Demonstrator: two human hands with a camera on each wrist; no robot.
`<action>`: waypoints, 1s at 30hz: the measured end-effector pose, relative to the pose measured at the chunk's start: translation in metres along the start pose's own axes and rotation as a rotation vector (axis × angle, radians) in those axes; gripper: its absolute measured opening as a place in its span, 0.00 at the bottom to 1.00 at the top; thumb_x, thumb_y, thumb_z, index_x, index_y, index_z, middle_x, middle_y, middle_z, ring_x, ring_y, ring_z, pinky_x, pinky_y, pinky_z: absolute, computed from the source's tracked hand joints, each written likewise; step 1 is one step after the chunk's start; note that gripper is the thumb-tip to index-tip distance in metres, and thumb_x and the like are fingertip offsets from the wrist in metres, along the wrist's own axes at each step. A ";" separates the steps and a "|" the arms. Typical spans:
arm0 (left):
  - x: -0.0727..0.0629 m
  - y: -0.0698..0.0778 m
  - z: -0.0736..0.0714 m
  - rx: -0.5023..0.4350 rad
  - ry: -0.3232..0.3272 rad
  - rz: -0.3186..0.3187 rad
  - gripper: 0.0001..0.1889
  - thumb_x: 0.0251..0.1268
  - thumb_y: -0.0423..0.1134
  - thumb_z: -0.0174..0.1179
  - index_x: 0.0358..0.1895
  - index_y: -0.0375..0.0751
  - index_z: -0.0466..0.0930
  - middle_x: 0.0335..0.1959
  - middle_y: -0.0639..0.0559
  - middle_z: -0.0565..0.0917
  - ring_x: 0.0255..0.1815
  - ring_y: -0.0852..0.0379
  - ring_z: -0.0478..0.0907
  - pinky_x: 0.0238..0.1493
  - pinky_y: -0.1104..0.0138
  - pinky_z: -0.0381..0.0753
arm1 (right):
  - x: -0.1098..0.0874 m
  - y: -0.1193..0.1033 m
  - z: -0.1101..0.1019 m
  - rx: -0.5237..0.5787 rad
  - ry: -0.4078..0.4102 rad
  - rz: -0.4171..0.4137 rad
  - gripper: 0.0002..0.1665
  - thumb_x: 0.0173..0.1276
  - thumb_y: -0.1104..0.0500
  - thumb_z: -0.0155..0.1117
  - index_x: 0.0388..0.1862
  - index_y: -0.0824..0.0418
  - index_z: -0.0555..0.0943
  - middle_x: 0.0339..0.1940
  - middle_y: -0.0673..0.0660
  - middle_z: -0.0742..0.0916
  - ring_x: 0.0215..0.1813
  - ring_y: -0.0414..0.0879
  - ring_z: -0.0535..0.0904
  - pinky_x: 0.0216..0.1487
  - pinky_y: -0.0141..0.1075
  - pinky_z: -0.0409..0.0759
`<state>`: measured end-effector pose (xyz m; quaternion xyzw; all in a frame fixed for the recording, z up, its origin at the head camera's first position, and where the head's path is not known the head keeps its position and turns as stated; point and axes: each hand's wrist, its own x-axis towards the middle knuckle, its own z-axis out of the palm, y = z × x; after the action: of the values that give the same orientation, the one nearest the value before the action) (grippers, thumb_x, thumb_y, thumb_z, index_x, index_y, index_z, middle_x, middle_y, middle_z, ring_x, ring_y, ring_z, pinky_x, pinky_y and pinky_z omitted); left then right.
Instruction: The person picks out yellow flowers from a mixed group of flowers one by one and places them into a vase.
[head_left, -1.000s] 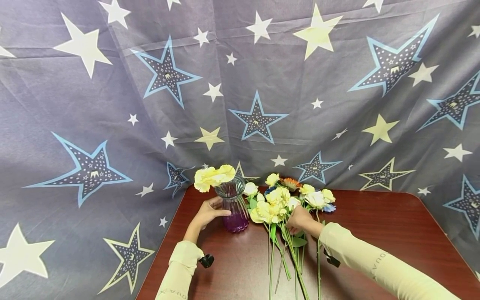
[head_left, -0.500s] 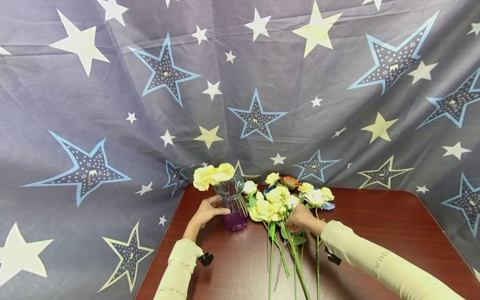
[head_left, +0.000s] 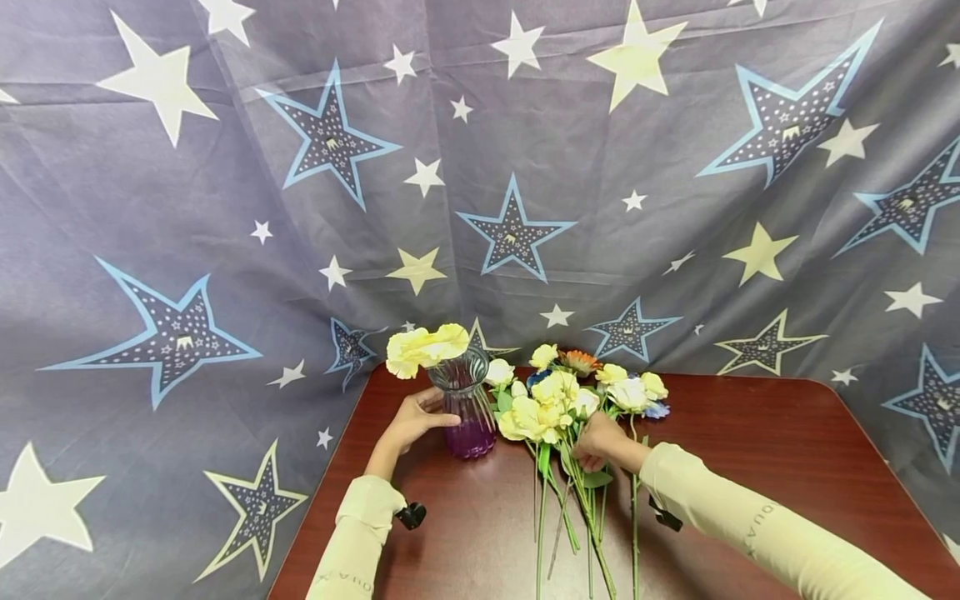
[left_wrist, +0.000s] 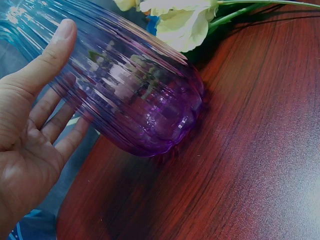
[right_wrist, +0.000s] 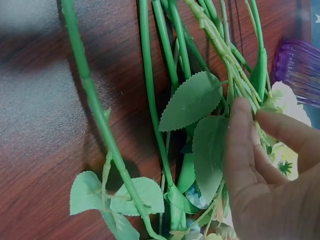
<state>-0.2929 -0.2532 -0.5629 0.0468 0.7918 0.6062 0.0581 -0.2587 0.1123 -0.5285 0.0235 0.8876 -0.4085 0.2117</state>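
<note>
A ribbed glass vase (head_left: 471, 417), clear above and purple towards its base, stands on the table's left part. My left hand (head_left: 415, 423) holds its side, thumb in front and fingers behind, as the left wrist view shows. Yellow petals (head_left: 426, 350) show at the vase's rim; their stem is hard to make out. To the right lies a heap of artificial flowers, with yellow blooms (head_left: 536, 421) on top. My right hand (head_left: 602, 442) pinches a green stem (right_wrist: 235, 82) just below the blooms, between thumb and fingers. Green leaves (right_wrist: 192, 102) lie against those fingers.
White flowers (head_left: 630, 396), an orange flower (head_left: 581, 363) and a blue one (head_left: 656, 412) lie at the back of the heap. Several stems (head_left: 540, 533) reach towards the table's front. A star-patterned cloth (head_left: 525, 317) hangs behind the reddish-brown table (head_left: 750, 450).
The whole head view has shifted very slightly. Both hands keep their places, the left at the vase and the right at the stem.
</note>
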 end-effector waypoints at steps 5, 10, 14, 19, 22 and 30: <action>0.001 0.002 -0.001 0.010 0.001 -0.002 0.40 0.53 0.35 0.78 0.70 0.29 0.71 0.68 0.31 0.76 0.70 0.35 0.75 0.70 0.48 0.76 | -0.002 0.000 -0.001 -0.037 -0.026 0.020 0.09 0.59 0.68 0.75 0.23 0.72 0.86 0.18 0.64 0.88 0.20 0.52 0.86 0.31 0.47 0.90; 0.001 0.001 -0.001 0.000 -0.001 0.002 0.40 0.52 0.35 0.79 0.70 0.30 0.72 0.68 0.32 0.77 0.69 0.36 0.75 0.70 0.49 0.76 | -0.006 0.002 0.001 -0.057 -0.025 -0.024 0.09 0.56 0.68 0.76 0.21 0.71 0.86 0.19 0.66 0.88 0.23 0.57 0.88 0.30 0.47 0.90; 0.000 0.001 0.000 -0.005 -0.002 0.007 0.39 0.53 0.34 0.78 0.70 0.30 0.73 0.67 0.32 0.77 0.69 0.36 0.75 0.70 0.49 0.76 | -0.010 0.005 0.006 -0.063 0.011 -0.059 0.09 0.55 0.68 0.76 0.19 0.71 0.86 0.17 0.65 0.87 0.23 0.59 0.87 0.29 0.47 0.89; -0.001 0.000 0.000 -0.004 -0.003 0.000 0.39 0.54 0.33 0.77 0.70 0.28 0.71 0.68 0.30 0.76 0.70 0.35 0.74 0.71 0.48 0.75 | -0.014 0.006 0.008 -0.033 0.012 -0.033 0.08 0.56 0.69 0.75 0.22 0.73 0.86 0.17 0.65 0.87 0.22 0.58 0.87 0.30 0.49 0.90; -0.001 0.000 0.000 -0.007 -0.002 -0.001 0.39 0.55 0.32 0.76 0.71 0.28 0.71 0.69 0.30 0.75 0.70 0.35 0.74 0.71 0.47 0.74 | -0.014 0.007 0.008 -0.029 -0.004 -0.005 0.08 0.57 0.68 0.76 0.23 0.72 0.86 0.17 0.65 0.87 0.21 0.57 0.87 0.31 0.49 0.90; -0.004 0.006 0.002 -0.014 -0.004 -0.001 0.38 0.56 0.30 0.74 0.71 0.26 0.69 0.69 0.28 0.74 0.71 0.33 0.72 0.72 0.45 0.72 | -0.016 0.007 0.010 -0.024 -0.029 0.068 0.09 0.58 0.67 0.76 0.24 0.72 0.85 0.18 0.66 0.88 0.20 0.54 0.87 0.29 0.45 0.90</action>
<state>-0.2883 -0.2504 -0.5571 0.0472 0.7875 0.6115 0.0601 -0.2392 0.1118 -0.5323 0.0448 0.8880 -0.3906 0.2387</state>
